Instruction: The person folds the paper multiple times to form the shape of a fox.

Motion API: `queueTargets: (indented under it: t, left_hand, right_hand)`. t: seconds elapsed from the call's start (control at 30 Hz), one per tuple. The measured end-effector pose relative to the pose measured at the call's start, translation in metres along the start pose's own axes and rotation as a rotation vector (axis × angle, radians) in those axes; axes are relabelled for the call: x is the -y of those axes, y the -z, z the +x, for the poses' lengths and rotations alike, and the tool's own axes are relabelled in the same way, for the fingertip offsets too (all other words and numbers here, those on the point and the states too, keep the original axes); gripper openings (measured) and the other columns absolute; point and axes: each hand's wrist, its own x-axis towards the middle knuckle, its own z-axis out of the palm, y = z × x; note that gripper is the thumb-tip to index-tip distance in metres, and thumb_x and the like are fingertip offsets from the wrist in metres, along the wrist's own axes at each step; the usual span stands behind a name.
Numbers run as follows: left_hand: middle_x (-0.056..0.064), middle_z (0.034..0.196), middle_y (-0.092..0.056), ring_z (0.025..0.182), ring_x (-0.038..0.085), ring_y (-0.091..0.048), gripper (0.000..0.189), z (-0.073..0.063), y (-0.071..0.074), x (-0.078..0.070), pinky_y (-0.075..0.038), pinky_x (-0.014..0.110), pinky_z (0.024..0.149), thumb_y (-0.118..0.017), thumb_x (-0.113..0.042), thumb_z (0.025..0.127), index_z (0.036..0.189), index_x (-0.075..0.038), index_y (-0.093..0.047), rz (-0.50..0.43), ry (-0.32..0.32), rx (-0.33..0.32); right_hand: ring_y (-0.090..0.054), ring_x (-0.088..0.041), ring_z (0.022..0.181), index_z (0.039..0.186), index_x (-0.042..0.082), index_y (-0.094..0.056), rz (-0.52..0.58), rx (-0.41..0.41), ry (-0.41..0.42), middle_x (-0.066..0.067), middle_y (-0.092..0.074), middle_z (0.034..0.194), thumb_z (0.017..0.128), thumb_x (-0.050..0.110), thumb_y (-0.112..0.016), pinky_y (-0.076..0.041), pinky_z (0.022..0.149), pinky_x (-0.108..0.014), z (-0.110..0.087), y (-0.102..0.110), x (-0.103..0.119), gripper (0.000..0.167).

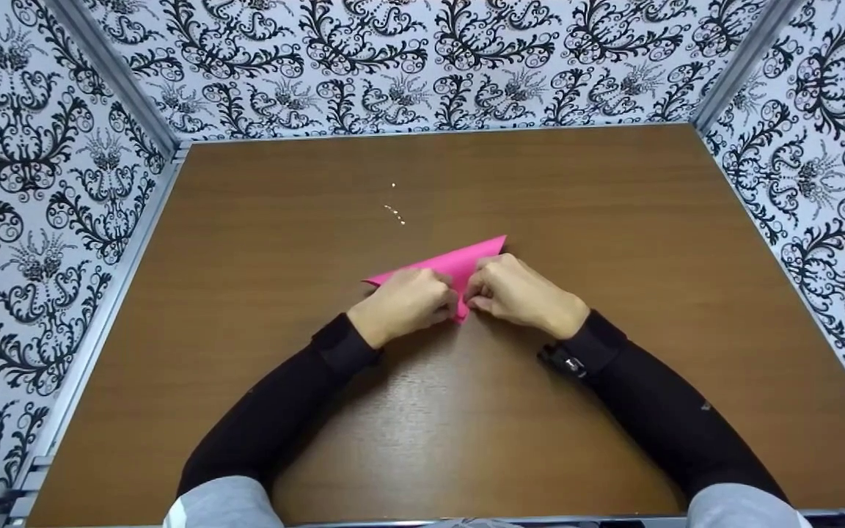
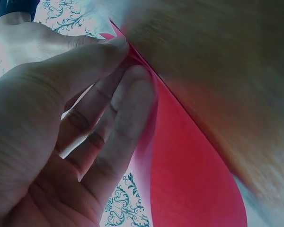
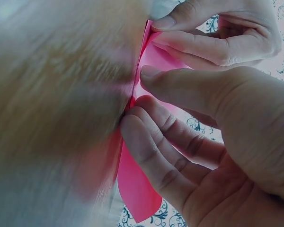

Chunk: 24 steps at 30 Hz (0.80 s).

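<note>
A folded piece of pink paper (image 1: 459,262) lies at the middle of the brown table, its long folded side slanting up to the right. From the left, my left hand (image 1: 411,302) pinches it between thumb and fingertips near the narrow point facing me; the left wrist view shows the paper (image 2: 191,179) bulging beyond these fingers. My right hand (image 1: 521,293) is close beside, thumb and curled fingers gripping the same near part. In the right wrist view, a loose flap of the paper (image 3: 137,189) hangs past the right fingertips. The knuckles hide much of the creased part in the head view.
A few tiny pale specks (image 1: 395,213) lie on the wooden table (image 1: 283,198) beyond the paper. Black-and-white patterned panels (image 1: 408,66) rise at the back and both sides. A metal rail (image 1: 100,330) runs along the table's left edge.
</note>
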Motion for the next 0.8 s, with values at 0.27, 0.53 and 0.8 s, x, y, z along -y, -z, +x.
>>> queueTargets:
  t: [0.27, 0.53, 0.8]
  left_hand:
    - [0.003, 0.096, -0.086, 0.092, 0.021, -0.083, 0.009, -0.0003, 0.001, 0.0011, -0.07, 0.04, 0.086, -0.089, -0.018, 0.105, 0.098, -0.013, -0.092, -0.035, -0.006, 0.011]
    - [0.001, 0.097, -0.086, 0.091, 0.019, -0.083, 0.01, -0.0001, -0.0002, 0.0024, -0.07, 0.039, 0.086, -0.089, -0.021, 0.105, 0.098, -0.014, -0.092, -0.038, -0.027, 0.005]
    - [0.002, 0.096, -0.085, 0.089, 0.02, -0.082, 0.011, -0.0012, -0.0005, 0.0033, -0.07, 0.038, 0.084, -0.089, -0.021, 0.106, 0.097, -0.014, -0.091, -0.029, -0.056, -0.008]
  right_hand:
    - [-0.073, -0.023, 0.093, 0.099, 0.01, -0.091, -0.019, -0.006, 0.018, -0.008, -0.079, 0.097, 0.099, -0.001, -0.086, -0.066, 0.082, -0.039, 0.0008, -0.0008, 0.0002, 0.012]
    - [-0.075, -0.023, 0.091, 0.096, 0.011, -0.09, -0.023, -0.02, 0.033, -0.008, -0.078, 0.095, 0.098, -0.001, -0.088, -0.067, 0.081, -0.039, 0.0013, -0.0027, -0.0017, 0.012]
    - [-0.076, -0.024, 0.091, 0.096, 0.009, -0.09, -0.016, -0.024, 0.027, -0.009, -0.078, 0.096, 0.098, -0.001, -0.088, -0.067, 0.081, -0.039, 0.0007, -0.0036, 0.0002, 0.011]
